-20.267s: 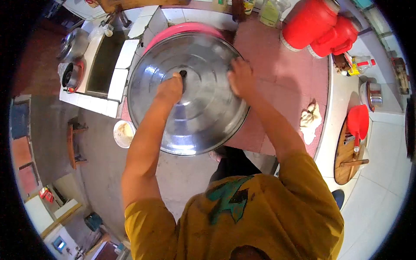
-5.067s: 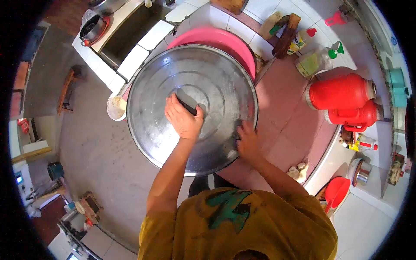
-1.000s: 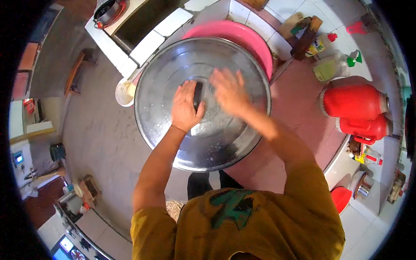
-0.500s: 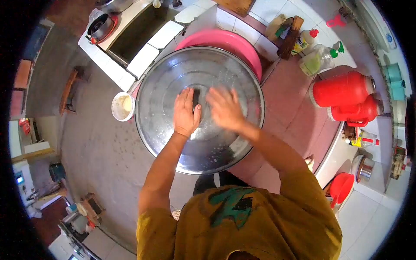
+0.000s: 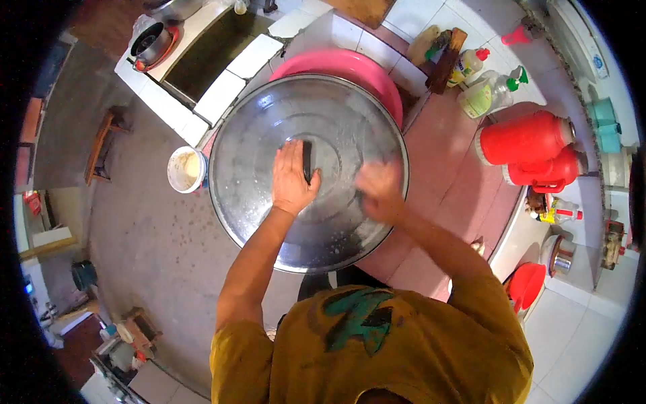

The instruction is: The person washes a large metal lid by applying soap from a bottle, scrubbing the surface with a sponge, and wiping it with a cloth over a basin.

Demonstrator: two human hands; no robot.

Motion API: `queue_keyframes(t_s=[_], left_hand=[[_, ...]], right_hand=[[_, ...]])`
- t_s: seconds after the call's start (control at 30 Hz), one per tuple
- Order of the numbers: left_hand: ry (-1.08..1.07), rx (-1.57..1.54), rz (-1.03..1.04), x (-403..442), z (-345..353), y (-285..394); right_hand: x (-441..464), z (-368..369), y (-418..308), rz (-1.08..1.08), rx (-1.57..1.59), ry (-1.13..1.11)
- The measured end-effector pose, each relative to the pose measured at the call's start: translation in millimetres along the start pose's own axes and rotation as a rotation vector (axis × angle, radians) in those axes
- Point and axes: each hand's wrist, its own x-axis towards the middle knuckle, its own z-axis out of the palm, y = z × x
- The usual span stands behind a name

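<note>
Left hand (image 5: pixel 292 187) flat against the big metal lid (image 5: pixel 323 232), thumb by its black handle (image 5: pixel 307 159)! And the right hand (image 5: pixel 380 192), blurred over the lid's right side! Pink basin (image 5: pixel 343 62) peeking out behind, white bucket (image 5: pixel 174 163) at left, two red thermoses (image 5: pixel 521 139) off to the right!

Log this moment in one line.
left hand: at dark handle of metal lid | right hand: blurred, over lid's right side | pink basin: partly hidden
</note>
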Motion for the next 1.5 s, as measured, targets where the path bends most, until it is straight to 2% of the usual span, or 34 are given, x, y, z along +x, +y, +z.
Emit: queue_keyframes(t_s=[0.07, 0.13, 0.23, 0.3, 0.37, 0.43, 0.53, 0.6, 0.67, 0.73, 0.83, 0.93, 1.07, 1.13, 1.23, 1.33, 1.43, 1.5], left_hand=[[-0.001, 0.0, 0.004, 0.4, 1.6, 1.2], [0.018, 0.009, 0.018, -1.1, 1.3, 0.6], [0.001, 0.022, 0.002, -1.1, 3.4, -0.6], [-0.006, 0.027, -0.006, -2.7, 2.2, 0.4], [0.005, 0.023, -0.007, 2.7, 1.9, 0.8], [0.002, 0.023, -0.01, -0.2, 2.8, 0.0], [0.002, 0.032, -0.012, -0.2, 2.0, 0.9], [-0.001, 0.03, -0.019, -1.9, 2.9, 1.5], [-0.011, 0.047, -0.011, -1.2, 1.3, 0.2], [-0.033, 0.066, 0.01, 0.2, 1.0, -0.9], [0.005, 0.002, 0.048, 2.2, -3.1, -1.6], [-0.033, -0.086, 0.149, 2.0, -8.5, -6.9], [-0.139, -0.146, 0.266, 6.5, -22.8, -23.3], [-0.062, -0.131, 0.251, 7.4, -25.1, -25.7], [0.072, -0.123, 0.203, -1.0, -16.1, -27.9], [0.107, -0.06, 0.166, -5.9, -14.4, -23.6], [0.124, -0.078, 0.204, -5.0, -13.8, -26.3], [0.123, -0.062, 0.139, -5.5, -13.4, -25.5]], right_hand=[[37.6, 29.2, 61.4, 0.108, 0.216, 0.494], [83.4, 30.2, 95.4, 0.243, 0.201, 0.445], [114.6, 30.2, 89.6, 0.459, 0.07, 0.388], [81.9, 20.0, 45.7, 0.227, 0.002, 0.266], [28.7, 31.0, -9.9, -0.003, -0.009, 0.314], [-16.9, 25.2, -46.2, -0.232, 0.152, 0.064], [3.2, 14.3, -24.6, -0.267, 0.175, -0.039], [57.0, 21.2, 18.2, 0.036, 0.077, 0.15], [105.2, 23.0, 59.2, 0.175, 0.107, 0.246], [141.8, 20.4, 84.9, 0.332, 0.293, 0.275], [155.2, 32.3, 89.5, 0.533, 0.108, 0.338], [110.3, 14.8, 80.4, 0.324, 0.064, 0.289], [41.7, 10.2, 49.7, 0.179, 0.064, 0.173], [28.1, 10.4, 15.0, 0.12, 0.025, 0.101], [23.6, 4.5, -30.6, -0.02, 0.226, 0.04], [75.9, 18.2, -5.9, 0.088, 0.139, 0.159], [156.4, 34.2, 13.3, 0.118, 0.206, 0.156], [194.7, 43.2, 9.8, 0.073, 0.225, 0.086]])
